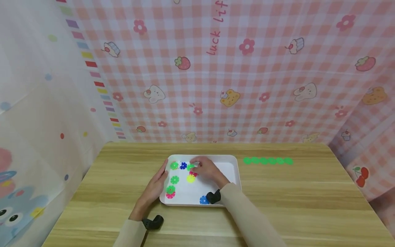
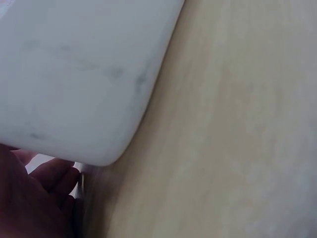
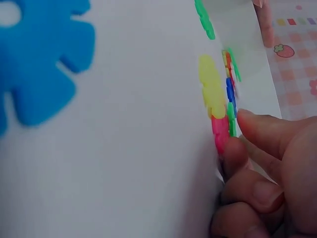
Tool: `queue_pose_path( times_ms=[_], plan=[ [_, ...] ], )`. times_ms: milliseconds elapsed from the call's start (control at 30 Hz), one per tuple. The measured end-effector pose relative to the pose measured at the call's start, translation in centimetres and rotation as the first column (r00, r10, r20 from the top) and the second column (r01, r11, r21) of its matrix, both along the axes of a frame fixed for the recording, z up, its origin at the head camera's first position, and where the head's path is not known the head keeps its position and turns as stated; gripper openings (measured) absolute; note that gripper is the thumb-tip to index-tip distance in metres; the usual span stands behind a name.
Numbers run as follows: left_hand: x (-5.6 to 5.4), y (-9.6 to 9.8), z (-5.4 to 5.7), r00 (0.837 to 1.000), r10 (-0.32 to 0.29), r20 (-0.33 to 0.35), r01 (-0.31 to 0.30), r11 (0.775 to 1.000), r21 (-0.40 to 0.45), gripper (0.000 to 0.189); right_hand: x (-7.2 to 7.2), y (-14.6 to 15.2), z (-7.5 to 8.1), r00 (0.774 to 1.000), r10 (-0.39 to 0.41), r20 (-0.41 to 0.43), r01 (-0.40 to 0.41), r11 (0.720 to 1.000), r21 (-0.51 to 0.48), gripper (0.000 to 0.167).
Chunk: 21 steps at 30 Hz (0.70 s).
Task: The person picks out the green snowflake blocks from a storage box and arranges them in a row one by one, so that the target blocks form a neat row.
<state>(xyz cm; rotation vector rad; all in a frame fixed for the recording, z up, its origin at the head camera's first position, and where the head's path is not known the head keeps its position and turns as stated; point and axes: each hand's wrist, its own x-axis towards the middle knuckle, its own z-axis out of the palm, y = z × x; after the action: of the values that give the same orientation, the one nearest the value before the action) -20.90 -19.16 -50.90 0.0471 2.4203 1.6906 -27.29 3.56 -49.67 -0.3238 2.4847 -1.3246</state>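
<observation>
A shallow white tray sits on the table with flower-shaped plastic discs in it. My left hand grips the tray's left side; in the left wrist view its fingers bend beside the white wall. Inside the tray, my right hand pinches a green disc between thumb and fingertips. Close under those fingers lie a pink disc and a yellow disc. A dark blue disc is just left of them. Below my right wrist lies a blue disc, large in the right wrist view.
Several green discs form a row on the table to the right of the tray. More green discs lie along the tray's left side, one overlapping a pink disc. A checked cloth hangs behind the wooden table.
</observation>
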Motion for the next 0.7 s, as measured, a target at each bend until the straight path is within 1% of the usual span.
queue_pose_path(
  times_ms=[167,367,700],
  plan=[
    [0.05,-0.11,0.05,1.0,0.004,-0.007,-0.004,1.0,-0.004,0.052,0.12,-0.26,-0.13,0.999,-0.041,0.0,0.041,0.999,0.021,0.027],
    [0.01,-0.18,-0.03,1.0,0.0,-0.01,0.0,1.0,-0.004,0.052,0.1,-0.26,-0.33,0.999,-0.042,-0.027,0.043,0.999,0.021,0.02],
    [-0.04,0.01,-0.15,1.0,0.005,-0.015,-0.005,1.0,0.006,0.052,0.16,-0.01,-0.34,0.999,-0.046,0.002,0.046,0.999,0.008,0.016]
  ],
)
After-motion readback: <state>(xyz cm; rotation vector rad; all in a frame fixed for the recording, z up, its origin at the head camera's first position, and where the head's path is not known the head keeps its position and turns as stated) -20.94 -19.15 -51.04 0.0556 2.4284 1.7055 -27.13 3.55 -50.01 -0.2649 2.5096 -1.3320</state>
